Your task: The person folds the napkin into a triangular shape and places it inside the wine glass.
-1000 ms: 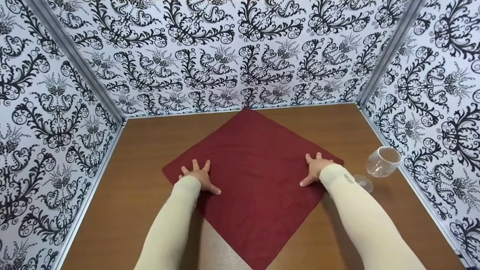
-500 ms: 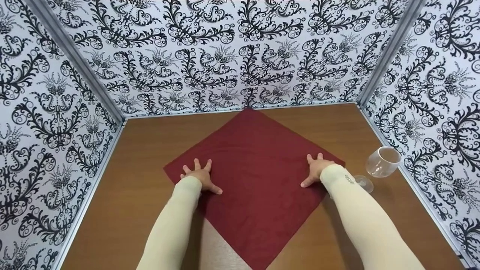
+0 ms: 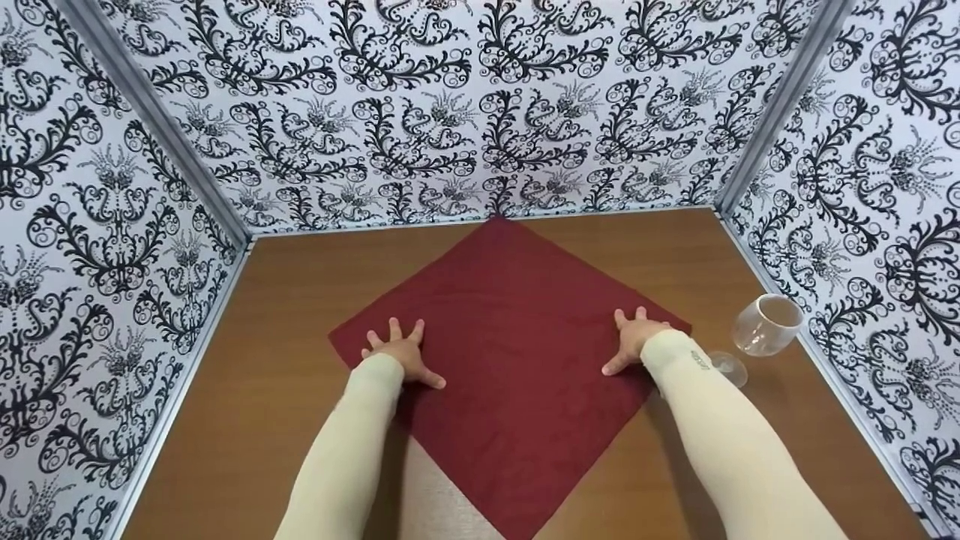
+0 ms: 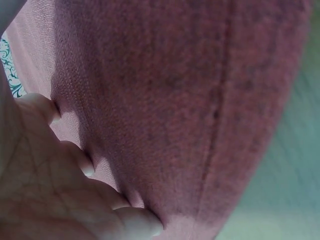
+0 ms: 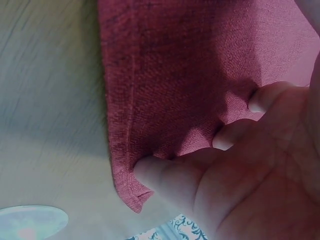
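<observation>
A dark red cloth napkin (image 3: 517, 375) lies spread flat on the table as a diamond, one corner pointing to the back wall. My left hand (image 3: 401, 355) rests on it near its left corner, fingers spread and fingertips pressing the fabric. Near the right corner my right hand (image 3: 634, 341) does the same, thumb out toward the middle. In the left wrist view the fingertips of the left hand (image 4: 45, 175) touch the cloth inside its hemmed edge. The right wrist view has the right hand (image 5: 255, 170) with fingertips on the cloth, close to its slightly folded corner.
A clear wine glass (image 3: 766, 325) stands upright on the right of the wooden table (image 3: 300, 285), its foot beside my right sleeve. Patterned black-and-white panels (image 3: 420, 112) wall the table at the back and both sides.
The cloth's left part and my left hand have shifted very slightly to the right. The right hand stays almost where it was, and the glass has not moved.
</observation>
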